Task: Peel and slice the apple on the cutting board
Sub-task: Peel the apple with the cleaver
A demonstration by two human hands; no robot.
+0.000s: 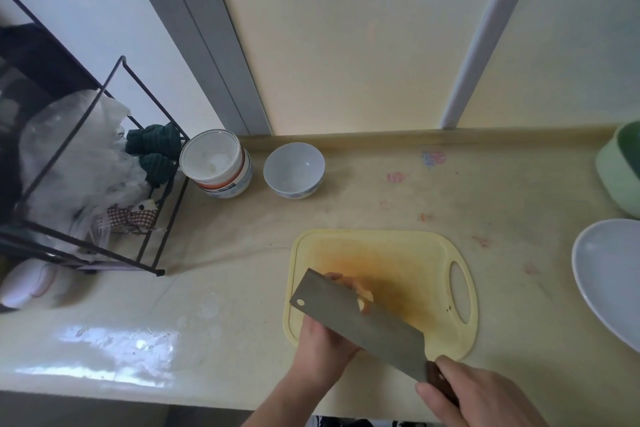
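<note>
Two hands work close to the counter's (346, 184) near edge: the right hand (485, 395) is wrapped round the dark handle of a cleaver (360, 319), whose broad blade runs up and to the left, tilted over the left hand (322, 347). That left hand grips the apple (363, 298) above the yellow cutting board (398, 253), the fruit mostly hidden behind the blade, only a pale peeled patch showing at its edge. So the apple lies just beyond the blade, nearest the left hand. Farther back stand a white bowl (294, 170) and stacked bowls (216, 163) by the wall
</note>
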